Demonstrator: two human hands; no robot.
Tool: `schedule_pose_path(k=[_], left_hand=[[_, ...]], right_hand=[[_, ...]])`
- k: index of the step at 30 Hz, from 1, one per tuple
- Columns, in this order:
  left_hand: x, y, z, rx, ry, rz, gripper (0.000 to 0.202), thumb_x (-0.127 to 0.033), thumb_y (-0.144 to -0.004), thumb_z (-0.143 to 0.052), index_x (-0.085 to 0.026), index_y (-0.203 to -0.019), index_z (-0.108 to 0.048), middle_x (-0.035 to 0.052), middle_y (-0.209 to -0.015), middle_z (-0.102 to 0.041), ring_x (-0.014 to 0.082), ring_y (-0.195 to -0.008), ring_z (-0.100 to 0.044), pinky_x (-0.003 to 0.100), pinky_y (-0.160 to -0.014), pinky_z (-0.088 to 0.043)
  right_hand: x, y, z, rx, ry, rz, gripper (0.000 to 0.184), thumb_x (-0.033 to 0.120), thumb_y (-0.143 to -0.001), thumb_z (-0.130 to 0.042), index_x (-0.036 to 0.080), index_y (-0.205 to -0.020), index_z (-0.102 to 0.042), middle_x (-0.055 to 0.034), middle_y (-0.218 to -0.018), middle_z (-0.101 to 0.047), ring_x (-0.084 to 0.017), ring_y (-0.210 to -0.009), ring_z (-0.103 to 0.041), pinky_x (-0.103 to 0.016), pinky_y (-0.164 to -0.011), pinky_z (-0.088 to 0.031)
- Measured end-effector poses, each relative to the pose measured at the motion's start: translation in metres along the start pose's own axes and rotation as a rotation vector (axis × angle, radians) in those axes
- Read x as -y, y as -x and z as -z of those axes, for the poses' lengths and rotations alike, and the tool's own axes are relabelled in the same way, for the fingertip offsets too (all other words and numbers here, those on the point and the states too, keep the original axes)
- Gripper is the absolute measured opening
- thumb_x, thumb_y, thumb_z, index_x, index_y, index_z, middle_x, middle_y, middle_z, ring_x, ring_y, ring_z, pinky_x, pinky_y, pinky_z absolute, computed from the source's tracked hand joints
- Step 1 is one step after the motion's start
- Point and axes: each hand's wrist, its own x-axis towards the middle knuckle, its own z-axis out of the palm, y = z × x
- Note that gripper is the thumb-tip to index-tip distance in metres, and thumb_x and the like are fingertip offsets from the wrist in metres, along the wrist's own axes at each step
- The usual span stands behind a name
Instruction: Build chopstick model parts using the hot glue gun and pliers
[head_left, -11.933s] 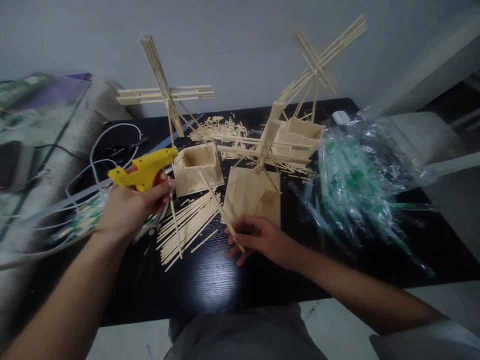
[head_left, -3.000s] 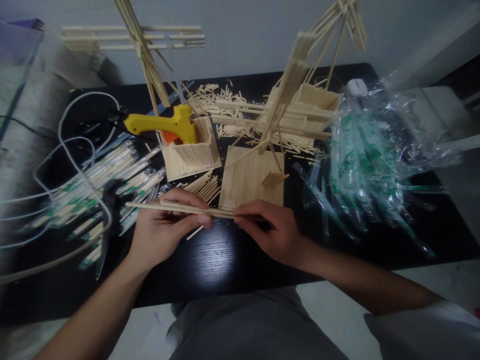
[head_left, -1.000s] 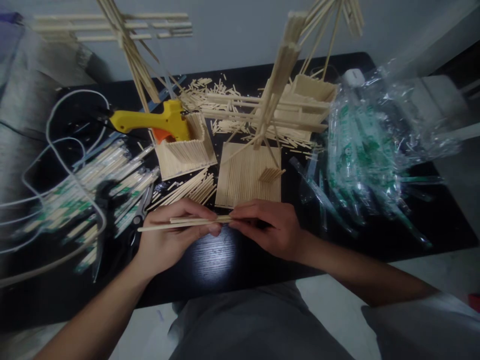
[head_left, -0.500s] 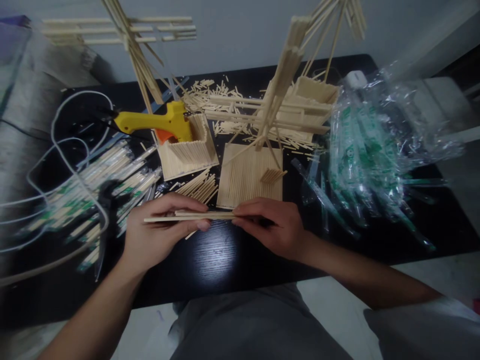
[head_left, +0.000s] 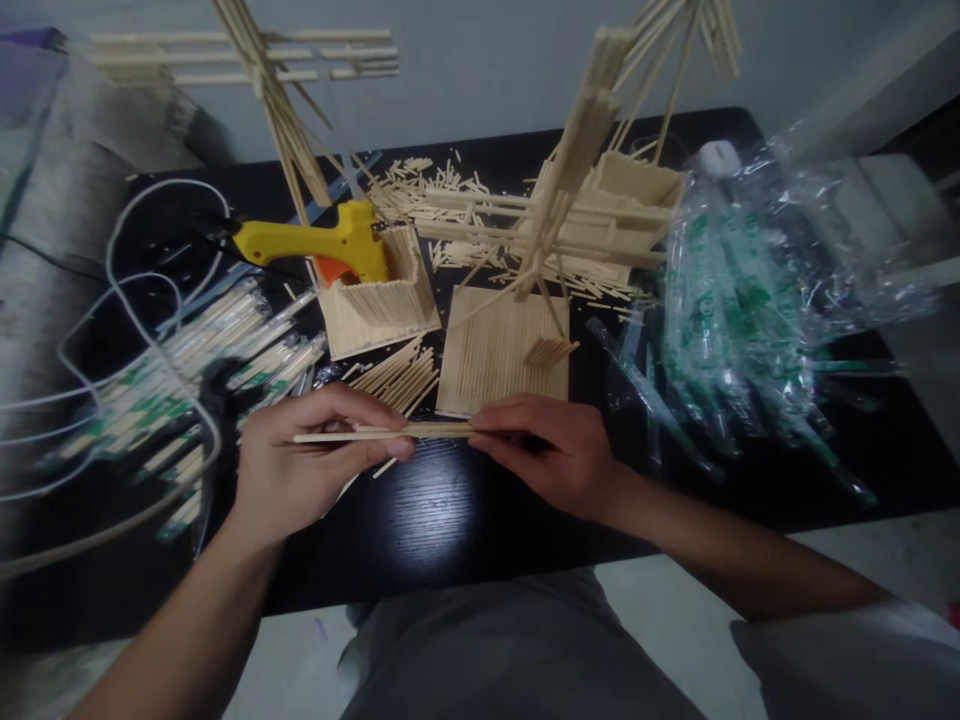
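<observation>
My left hand and my right hand hold a few thin wooden sticks between them, level, just above the black table. Left fingers pinch the sticks near the middle and left end; right fingers pinch the right end. Right behind them lies a flat square panel of sticks with a stick tower rising from it. A yellow glue gun rests on an open stick box.
Loose sticks lie beside the panel. Wrapped stick packs and white cables fill the left. Clear plastic wrappers pile up at right. Stick windmill frames stand at the back, with short cut pieces scattered.
The glue gun, held in my left hand at first, now rests on the box. Both hands have come together on the sticks; over the last second the bundle shifted only slightly.
</observation>
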Motion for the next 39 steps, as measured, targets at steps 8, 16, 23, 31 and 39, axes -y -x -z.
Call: schedule_pose_path(k=[8, 16, 23, 31, 39], left_hand=[[-0.003, -0.004, 0.001, -0.012, 0.052, 0.08, 0.019, -0.025, -0.075, -0.093, -0.026, -0.091, -0.084, -0.002, -0.075, -0.082, 0.0136, -0.061, -0.078, 0.016, -0.061, -0.063], [-0.005, -0.003, 0.007, -0.089, 0.006, 0.076, 0.02, -0.02, -0.07, -0.096, -0.024, -0.086, -0.084, -0.0017, -0.074, -0.081, 0.0153, -0.06, -0.077, 0.02, -0.062, -0.065], [-0.004, -0.002, 0.009, -0.075, -0.032, -0.001, 0.019, -0.018, -0.071, -0.095, -0.025, -0.086, -0.084, -0.002, -0.079, -0.082, 0.0132, -0.065, -0.077, 0.019, -0.066, -0.064], [-0.001, -0.001, 0.011, -0.063, -0.025, -0.015, 0.019, -0.017, -0.073, -0.094, -0.025, -0.086, -0.083, -0.0012, -0.081, -0.083, 0.0139, -0.067, -0.077, 0.021, -0.068, -0.065], [-0.004, -0.001, 0.007, -0.078, -0.004, 0.032, 0.019, -0.018, -0.071, -0.094, -0.025, -0.086, -0.084, -0.0004, -0.079, -0.082, 0.0155, -0.064, -0.077, 0.022, -0.064, -0.066]], right_hand=[[0.0, -0.002, 0.002, -0.015, 0.03, 0.014, 0.01, 0.018, -0.095, -0.078, 0.02, -0.105, -0.076, -0.0043, -0.102, -0.084, -0.013, -0.082, -0.08, -0.022, -0.07, -0.065], [-0.001, -0.002, 0.002, -0.049, 0.045, 0.034, 0.011, 0.017, -0.094, -0.079, 0.02, -0.104, -0.077, -0.0047, -0.101, -0.084, -0.014, -0.083, -0.08, -0.023, -0.071, -0.066], [-0.001, -0.001, 0.002, -0.046, 0.059, 0.047, 0.015, 0.015, -0.093, -0.079, 0.021, -0.107, -0.076, -0.0044, -0.102, -0.084, -0.014, -0.083, -0.08, -0.024, -0.073, -0.067], [-0.001, -0.002, 0.003, -0.036, 0.07, 0.045, 0.012, 0.019, -0.095, -0.078, 0.023, -0.106, -0.076, -0.0035, -0.101, -0.084, -0.015, -0.082, -0.08, -0.026, -0.073, -0.067], [0.0, -0.002, 0.001, -0.031, 0.07, 0.005, 0.012, 0.017, -0.094, -0.077, 0.02, -0.106, -0.075, -0.0038, -0.097, -0.083, -0.013, -0.077, -0.077, -0.023, -0.069, -0.064]])
